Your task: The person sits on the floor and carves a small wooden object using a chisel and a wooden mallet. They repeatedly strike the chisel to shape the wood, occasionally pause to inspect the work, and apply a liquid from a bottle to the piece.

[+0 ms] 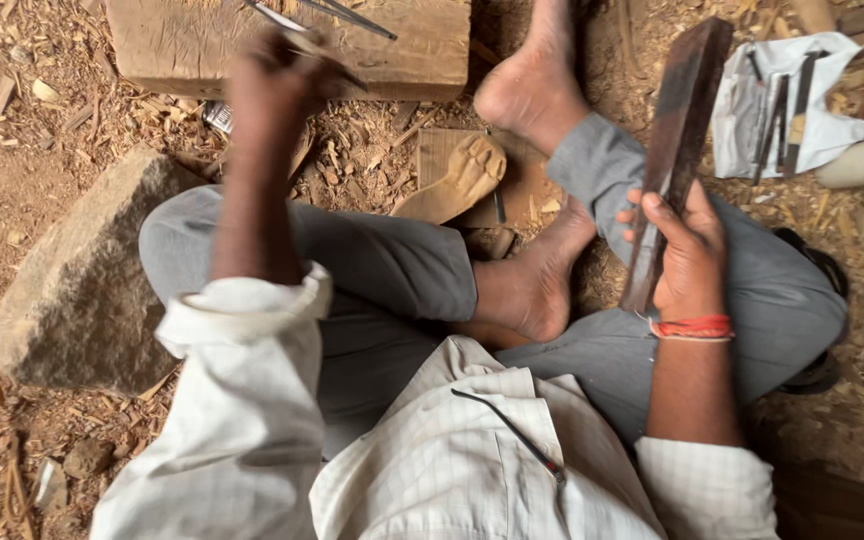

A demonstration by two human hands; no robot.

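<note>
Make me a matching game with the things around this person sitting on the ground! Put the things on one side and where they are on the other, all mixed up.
Things:
1. dark wooden bar
2. big grey stone
3. white cloth with tools
4. red thread band

Places:
A. around the right wrist
B. on the ground by the left knee
C. held in the right hand
D. spread on the wood chips at the upper right

Pairs: 1-C, 2-B, 3-D, 4-A
</note>
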